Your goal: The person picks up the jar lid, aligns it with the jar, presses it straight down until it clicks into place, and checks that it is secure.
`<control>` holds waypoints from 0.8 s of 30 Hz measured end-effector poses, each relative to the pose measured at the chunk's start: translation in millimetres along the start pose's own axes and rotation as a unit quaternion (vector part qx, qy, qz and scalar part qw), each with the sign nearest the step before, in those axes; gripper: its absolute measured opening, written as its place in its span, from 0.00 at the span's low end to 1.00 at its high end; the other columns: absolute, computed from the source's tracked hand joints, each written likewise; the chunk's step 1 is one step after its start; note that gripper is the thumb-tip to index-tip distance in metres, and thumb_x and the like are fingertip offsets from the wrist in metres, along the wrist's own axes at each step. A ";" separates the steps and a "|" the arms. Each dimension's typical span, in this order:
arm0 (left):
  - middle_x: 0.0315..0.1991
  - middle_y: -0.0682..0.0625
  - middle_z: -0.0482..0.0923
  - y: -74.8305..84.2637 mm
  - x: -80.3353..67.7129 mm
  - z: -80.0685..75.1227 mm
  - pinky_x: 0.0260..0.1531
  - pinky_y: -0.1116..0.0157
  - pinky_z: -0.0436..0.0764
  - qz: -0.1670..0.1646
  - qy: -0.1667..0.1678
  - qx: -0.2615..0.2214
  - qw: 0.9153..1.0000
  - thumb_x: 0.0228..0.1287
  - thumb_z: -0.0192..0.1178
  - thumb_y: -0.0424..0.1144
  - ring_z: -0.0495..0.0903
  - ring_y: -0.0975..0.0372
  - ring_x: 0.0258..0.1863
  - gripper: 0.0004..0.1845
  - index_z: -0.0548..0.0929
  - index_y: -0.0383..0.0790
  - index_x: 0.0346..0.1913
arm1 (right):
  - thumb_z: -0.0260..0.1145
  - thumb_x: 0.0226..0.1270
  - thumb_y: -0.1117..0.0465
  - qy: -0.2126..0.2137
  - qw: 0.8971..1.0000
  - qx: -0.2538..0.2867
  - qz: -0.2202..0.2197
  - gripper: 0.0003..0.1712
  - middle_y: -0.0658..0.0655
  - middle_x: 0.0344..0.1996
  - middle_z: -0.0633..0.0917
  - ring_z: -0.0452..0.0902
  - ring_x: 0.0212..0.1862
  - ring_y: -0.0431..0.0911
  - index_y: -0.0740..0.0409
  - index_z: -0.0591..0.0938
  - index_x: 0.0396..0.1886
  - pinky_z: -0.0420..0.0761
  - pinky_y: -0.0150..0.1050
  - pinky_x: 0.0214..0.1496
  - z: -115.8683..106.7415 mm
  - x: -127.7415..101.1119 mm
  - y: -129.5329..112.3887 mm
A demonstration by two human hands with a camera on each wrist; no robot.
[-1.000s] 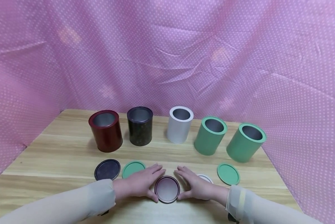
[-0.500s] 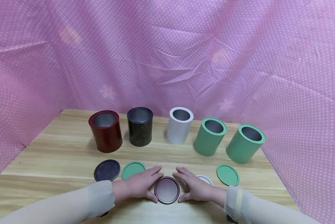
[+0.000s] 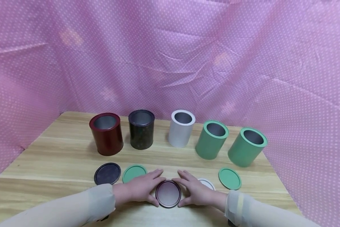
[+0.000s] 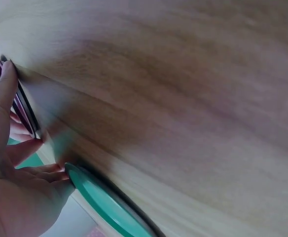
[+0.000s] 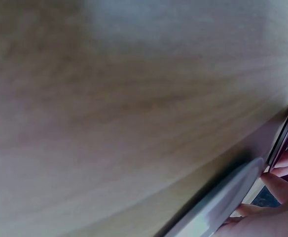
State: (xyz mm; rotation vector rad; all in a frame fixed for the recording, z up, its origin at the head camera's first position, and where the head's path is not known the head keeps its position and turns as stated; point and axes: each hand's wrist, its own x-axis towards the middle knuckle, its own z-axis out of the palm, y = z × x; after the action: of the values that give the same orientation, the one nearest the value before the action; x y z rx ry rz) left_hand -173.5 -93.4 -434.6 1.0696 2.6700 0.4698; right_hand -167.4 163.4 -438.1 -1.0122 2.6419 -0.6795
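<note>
A dark red lid (image 3: 168,194) lies flat on the wooden table at the front middle. My left hand (image 3: 140,187) holds it from the left, thumb at the near edge and index finger at the far edge. From the opposite side, my right hand (image 3: 196,190) grips the same rim between thumb and index finger. Beyond the left fingers in the left wrist view, a green lid (image 4: 107,200) lies close by, partly covered in the head view. A white lid (image 5: 223,202) sits beside the right hand, which hides part of it in the head view.
Along the back stand open cans: dark red (image 3: 107,135), black (image 3: 141,130), white (image 3: 180,132), and two green, the left one (image 3: 210,143) and the right one (image 3: 245,151). A black lid (image 3: 107,173) lies front left, another green lid (image 3: 229,178) front right. Pink dotted cloth (image 3: 170,56) surrounds the table.
My right hand has shifted slightly left, and its index finger has come in to the lid's far edge. The left hand stays almost in place. The cans and lids stay put.
</note>
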 end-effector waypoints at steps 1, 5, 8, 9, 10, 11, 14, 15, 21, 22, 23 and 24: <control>0.72 0.37 0.59 0.0 -0.1 0.3 0.64 0.47 0.70 -0.001 0.000 0.001 1.000 0.45 0.73 0.59 0.61 0.46 0.71 0.46 0.71 0.42 0.66 | 0.78 0.48 0.47 0.000 1.000 0.000 0.001 0.46 0.71 0.71 0.61 0.53 0.72 0.70 0.56 0.72 0.67 0.60 0.66 0.68 0.7 0.1 -0.2; 0.72 0.36 0.60 0.8 -0.1 0.2 0.64 0.48 0.71 -0.001 0.003 0.004 1.000 0.44 0.73 0.59 0.62 0.46 0.71 0.45 0.72 0.42 0.66 | 0.78 0.47 0.48 0.005 1.000 -0.008 0.003 0.46 0.71 0.71 0.62 0.53 0.72 0.69 0.56 0.72 0.66 0.61 0.66 0.68 1.5 0.5 -2.0; 0.72 0.36 0.60 1.5 -0.1 -0.3 0.63 0.48 0.71 -0.001 0.004 0.005 1.000 0.44 0.73 0.58 0.62 0.46 0.71 0.45 0.72 0.41 0.66 | 0.78 0.46 0.48 0.010 1.000 -0.015 0.002 0.46 0.71 0.70 0.63 0.54 0.71 0.70 0.57 0.72 0.65 0.62 0.66 0.68 1.7 0.7 -3.2; 0.72 0.36 0.60 1.6 -0.2 -0.2 0.63 0.48 0.71 -0.001 0.004 0.005 1.000 0.45 0.73 0.59 0.62 0.46 0.71 0.45 0.72 0.41 0.66 | 0.78 0.46 0.47 0.011 1.000 -0.018 0.002 0.46 0.71 0.70 0.63 0.55 0.71 0.70 0.57 0.73 0.65 0.62 0.65 0.68 2.1 0.8 -3.3; 0.72 0.36 0.60 1.5 0.1 -0.2 0.63 0.48 0.71 -0.001 0.004 0.006 1.000 0.45 0.73 0.59 0.62 0.46 0.71 0.45 0.72 0.42 0.66 | 0.79 0.46 0.48 0.013 1.000 -0.020 0.001 0.46 0.72 0.70 0.63 0.55 0.71 0.70 0.57 0.73 0.65 0.62 0.65 0.68 2.3 0.9 -3.2; 0.72 0.36 0.60 1.4 0.3 -0.2 0.63 0.48 0.71 -0.001 0.003 0.006 1.000 0.45 0.73 0.59 0.62 0.46 0.71 0.45 0.72 0.42 0.66 | 0.79 0.46 0.47 0.014 1.000 -0.021 0.001 0.46 0.71 0.70 0.63 0.55 0.71 0.70 0.57 0.73 0.65 0.62 0.65 0.68 2.6 1.1 -3.0; 0.72 0.36 0.60 1.0 0.1 0.2 0.63 0.48 0.71 -0.003 0.002 0.005 1.000 0.44 0.73 0.58 0.62 0.46 0.71 0.45 0.72 0.42 0.66 | 0.79 0.46 0.47 0.016 1.000 -0.024 0.002 0.46 0.71 0.70 0.63 0.55 0.71 0.69 0.56 0.73 0.65 0.62 0.65 0.68 4.1 1.6 -2.7; 0.72 0.36 0.60 0.9 -0.1 0.2 0.63 0.48 0.71 -0.003 0.001 0.004 1.000 0.44 0.73 0.58 0.62 0.46 0.71 0.45 0.72 0.42 0.66 | 0.79 0.46 0.47 0.016 1.000 -0.023 0.002 0.46 0.71 0.70 0.63 0.55 0.71 0.69 0.56 0.73 0.65 0.62 0.65 0.68 4.5 1.8 -2.6; 0.72 0.36 0.60 1.8 0.1 -0.2 0.64 0.48 0.71 -0.004 0.000 0.002 1.000 0.45 0.73 0.59 0.62 0.46 0.71 0.45 0.72 0.42 0.66 | 0.79 0.46 0.48 0.017 1.000 -0.022 0.005 0.45 0.71 0.70 0.63 0.55 0.71 0.69 0.56 0.73 0.64 0.62 0.65 0.68 4.3 2.0 -2.8; 0.72 0.36 0.59 1.9 0.2 -0.4 0.64 0.48 0.71 -0.005 -0.001 0.002 1.000 0.45 0.73 0.59 0.62 0.46 0.71 0.45 0.72 0.42 0.66 | 0.79 0.45 0.48 0.017 1.000 -0.022 0.005 0.45 0.71 0.70 0.63 0.55 0.71 0.70 0.56 0.74 0.64 0.62 0.65 0.68 3.9 2.1 -2.9; 0.72 0.36 0.59 2.0 0.3 -0.5 0.64 0.48 0.70 -0.005 -0.001 0.001 1.000 0.45 0.73 0.59 0.61 0.46 0.71 0.45 0.72 0.42 0.66 | 0.79 0.45 0.48 0.017 1.000 -0.022 0.005 0.45 0.71 0.70 0.63 0.55 0.71 0.69 0.56 0.74 0.64 0.62 0.65 0.68 3.7 2.3 -2.6; 0.72 0.36 0.59 1.9 0.3 -0.5 0.64 0.48 0.70 -0.005 -0.001 0.002 1.000 0.45 0.73 0.59 0.61 0.47 0.71 0.45 0.72 0.42 0.66 | 0.79 0.45 0.48 0.017 1.000 -0.022 0.005 0.45 0.71 0.70 0.63 0.55 0.71 0.69 0.56 0.74 0.64 0.62 0.65 0.68 3.5 2.4 -2.6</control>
State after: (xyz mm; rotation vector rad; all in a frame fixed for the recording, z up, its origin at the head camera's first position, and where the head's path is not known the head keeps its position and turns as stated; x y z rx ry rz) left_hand -172.7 -92.0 -433.5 1.0552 2.6746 0.4626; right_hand -166.3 158.9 -439.9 -1.0069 2.7001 -0.6446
